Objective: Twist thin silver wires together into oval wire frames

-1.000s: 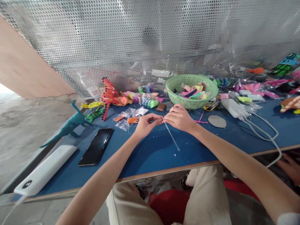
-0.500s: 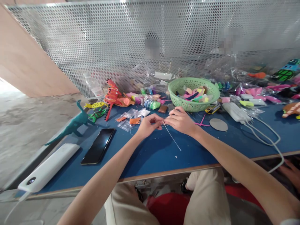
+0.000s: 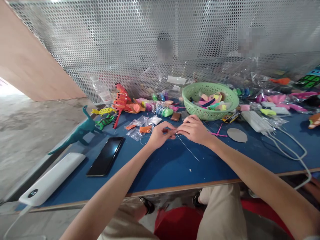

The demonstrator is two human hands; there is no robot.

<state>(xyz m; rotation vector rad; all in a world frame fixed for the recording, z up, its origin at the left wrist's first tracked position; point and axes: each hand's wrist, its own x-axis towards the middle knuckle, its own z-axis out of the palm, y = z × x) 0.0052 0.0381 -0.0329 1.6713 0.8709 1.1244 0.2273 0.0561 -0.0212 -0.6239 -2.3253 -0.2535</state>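
Observation:
A thin whitish wire (image 3: 188,148) runs down and to the right from where my fingertips meet, over the blue table. My left hand (image 3: 161,135) pinches at its upper end, thumb against forefinger. My right hand (image 3: 193,129) is closed on the same end, its fingertips touching those of the left. My fingers hide whatever part of the wire lies between them. Left of my hands are clear bags with orange clay (image 3: 145,129). Behind them sits a small brown block (image 3: 175,116), and to the right lie crossed pink strips (image 3: 219,132).
A green basket (image 3: 210,115) of coloured clay stands behind my hands. On the left are a teal dinosaur figure (image 3: 79,131), a black phone (image 3: 105,156) and a white power bank (image 3: 52,178). A grey oval disc (image 3: 237,135) and a white charger with cables (image 3: 256,121) lie right.
The view has shifted slightly, so most table items appear a little further right. Both hands keep their pinch, and the wire's angle has changed slightly.

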